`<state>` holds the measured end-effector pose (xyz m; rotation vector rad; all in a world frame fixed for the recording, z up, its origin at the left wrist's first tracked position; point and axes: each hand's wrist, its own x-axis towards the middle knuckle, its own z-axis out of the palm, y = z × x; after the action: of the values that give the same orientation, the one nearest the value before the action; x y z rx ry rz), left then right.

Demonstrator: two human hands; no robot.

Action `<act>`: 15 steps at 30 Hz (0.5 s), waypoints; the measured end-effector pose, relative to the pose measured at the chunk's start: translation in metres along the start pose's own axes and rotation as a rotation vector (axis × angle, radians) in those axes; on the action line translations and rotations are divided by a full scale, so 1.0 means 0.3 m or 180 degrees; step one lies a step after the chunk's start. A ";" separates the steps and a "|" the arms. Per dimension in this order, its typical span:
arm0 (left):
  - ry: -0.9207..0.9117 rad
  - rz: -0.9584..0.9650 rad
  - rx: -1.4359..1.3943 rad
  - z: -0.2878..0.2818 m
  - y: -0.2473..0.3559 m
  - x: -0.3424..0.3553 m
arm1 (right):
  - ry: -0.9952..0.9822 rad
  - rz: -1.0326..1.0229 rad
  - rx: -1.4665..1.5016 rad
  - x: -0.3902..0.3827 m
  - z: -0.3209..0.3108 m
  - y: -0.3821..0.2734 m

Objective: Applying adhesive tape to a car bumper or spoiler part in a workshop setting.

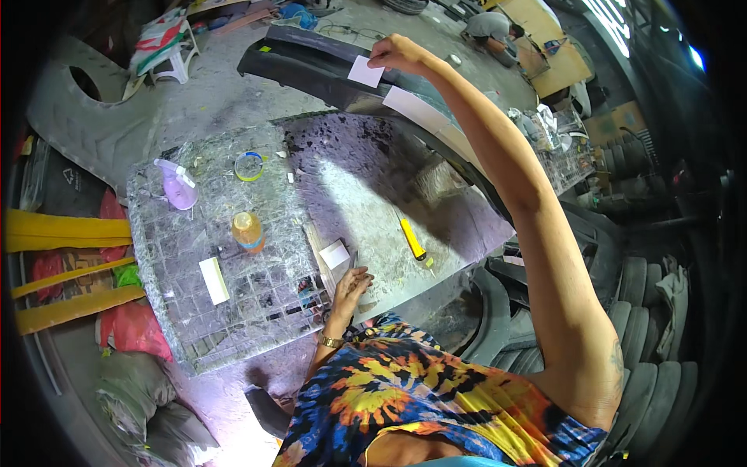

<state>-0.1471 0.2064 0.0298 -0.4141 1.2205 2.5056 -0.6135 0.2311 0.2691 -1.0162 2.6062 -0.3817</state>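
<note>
One pale card [365, 73], at the far bumper [299, 68], is pinched in closed fingers of the right hand [398, 54]. Placing it seems the present step; next move probably needs careful alignment. The near left hand [352, 288] bends; its grip I cannot tell.

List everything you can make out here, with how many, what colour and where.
Table: one, grey and purple, centre
Bumper: one, dark, beyond table
Strip: one, pale, on bumper
Cards: two, pale; right hand, table
Pad: one, pale, table's left
Spray bottle: one, lilac, table's far left
Ring: one, yellow-blue, table's far side
Jar: one, amber, table's left
Cutter: one, yellow, table's right
Stool: one, white, upper left
Co-worker: one, grey top, upper right
Shirt: one, multicoloured, bottom
Watch: one, gold, left wrist
Left hand: one, bare, table's near edge
Right hand: one, bare, over bumper, holding card
</note>
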 end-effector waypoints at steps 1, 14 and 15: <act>0.0070 -0.0033 -0.0041 0.006 -0.003 -0.019 | -0.0126 0.0032 -0.0073 0.001 0.009 0.010; 0.0625 0.0236 0.0373 -0.083 0.039 -0.055 | -0.0055 -0.0216 0.0071 -0.102 0.029 0.092; 0.0621 0.0234 0.0383 -0.084 0.049 -0.057 | -0.0055 -0.0182 -0.0020 -0.108 0.026 0.093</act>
<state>-0.1348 0.1751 0.0321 -0.6051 1.4769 2.4827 -0.6049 0.2724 0.2583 -1.0932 2.5691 -0.3768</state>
